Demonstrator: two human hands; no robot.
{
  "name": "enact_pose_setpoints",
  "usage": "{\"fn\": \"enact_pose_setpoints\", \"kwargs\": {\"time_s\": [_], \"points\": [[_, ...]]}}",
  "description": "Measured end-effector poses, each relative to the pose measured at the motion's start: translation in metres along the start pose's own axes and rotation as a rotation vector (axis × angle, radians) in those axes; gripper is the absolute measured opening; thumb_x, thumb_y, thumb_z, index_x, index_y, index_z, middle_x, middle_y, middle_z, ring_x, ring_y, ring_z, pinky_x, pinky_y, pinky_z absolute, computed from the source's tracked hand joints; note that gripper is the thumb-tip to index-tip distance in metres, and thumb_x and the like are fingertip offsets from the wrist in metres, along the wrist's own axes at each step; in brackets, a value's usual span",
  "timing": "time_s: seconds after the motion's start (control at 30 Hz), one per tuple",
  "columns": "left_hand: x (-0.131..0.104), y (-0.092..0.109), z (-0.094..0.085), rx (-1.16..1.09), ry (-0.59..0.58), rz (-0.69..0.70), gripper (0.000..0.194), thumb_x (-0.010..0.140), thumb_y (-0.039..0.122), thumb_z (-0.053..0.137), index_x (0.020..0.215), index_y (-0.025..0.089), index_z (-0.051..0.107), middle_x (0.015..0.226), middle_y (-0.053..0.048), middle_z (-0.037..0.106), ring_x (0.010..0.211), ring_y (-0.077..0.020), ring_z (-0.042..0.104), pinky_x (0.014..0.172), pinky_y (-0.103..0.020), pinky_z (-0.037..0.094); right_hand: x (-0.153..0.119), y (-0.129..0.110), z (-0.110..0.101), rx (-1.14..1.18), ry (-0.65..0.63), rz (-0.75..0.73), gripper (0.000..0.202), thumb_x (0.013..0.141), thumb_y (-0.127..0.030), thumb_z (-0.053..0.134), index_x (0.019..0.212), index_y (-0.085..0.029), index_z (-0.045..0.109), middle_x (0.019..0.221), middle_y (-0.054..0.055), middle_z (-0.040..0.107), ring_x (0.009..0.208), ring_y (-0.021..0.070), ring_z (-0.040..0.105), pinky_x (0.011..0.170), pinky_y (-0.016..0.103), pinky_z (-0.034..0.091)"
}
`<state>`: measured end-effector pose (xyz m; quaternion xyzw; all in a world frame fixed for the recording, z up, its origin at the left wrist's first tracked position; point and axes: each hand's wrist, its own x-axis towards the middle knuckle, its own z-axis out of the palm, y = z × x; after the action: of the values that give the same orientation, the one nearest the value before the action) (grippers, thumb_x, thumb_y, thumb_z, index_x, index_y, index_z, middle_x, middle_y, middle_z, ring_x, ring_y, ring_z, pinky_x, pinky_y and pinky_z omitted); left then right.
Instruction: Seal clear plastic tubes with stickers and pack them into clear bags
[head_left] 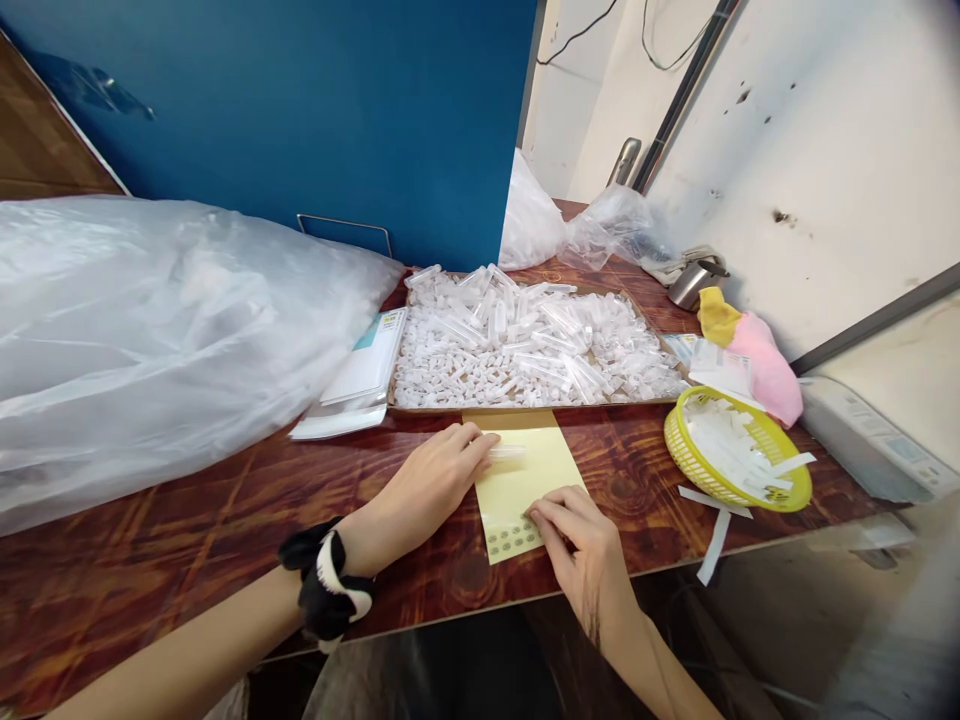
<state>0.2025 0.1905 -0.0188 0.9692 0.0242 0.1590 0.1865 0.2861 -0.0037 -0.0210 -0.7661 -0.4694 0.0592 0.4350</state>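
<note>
A yellow sheet (pixel 525 470) lies on the wooden table, with rows of small round grey stickers (pixel 514 540) near its front edge. My left hand (pixel 439 475) is closed on one end of a clear tube (pixel 508 453) lying over the upper part of the sheet. At the sheet's lower right, my right hand (pixel 574 530) has thumb and index finger pinched together beside the stickers; anything between those fingertips is too small to make out. Behind the sheet stands a shallow cardboard tray (pixel 536 405) heaped with clear tubes and small white pieces.
To the right, a yellow basket (pixel 679 455) holds white strips, and loose strips (pixel 716 545) lie below it. A large plastic bag (pixel 172 340) covers the left side. White packets (pixel 367 365) lie beside the tray, and a metal cup (pixel 694 284) stands at the back right.
</note>
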Motion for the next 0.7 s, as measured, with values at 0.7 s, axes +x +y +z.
{"fn": "enact_pose_setpoints", "kwargs": {"time_s": [0.7], "points": [[0.002,0.004,-0.002,0.009,-0.039,0.023,0.023,0.096,0.024,0.037,0.111,0.016,0.052,0.097,-0.007,0.056,0.088,-0.0206,0.051,0.075,-0.034,0.044,-0.001,-0.007,0.001,-0.075,0.026,0.033,0.013,0.083,-0.009,0.055,0.077,-0.019,0.061,0.075,0.004,0.058,0.07,0.0171,0.055,0.064,0.03,0.046]]}}
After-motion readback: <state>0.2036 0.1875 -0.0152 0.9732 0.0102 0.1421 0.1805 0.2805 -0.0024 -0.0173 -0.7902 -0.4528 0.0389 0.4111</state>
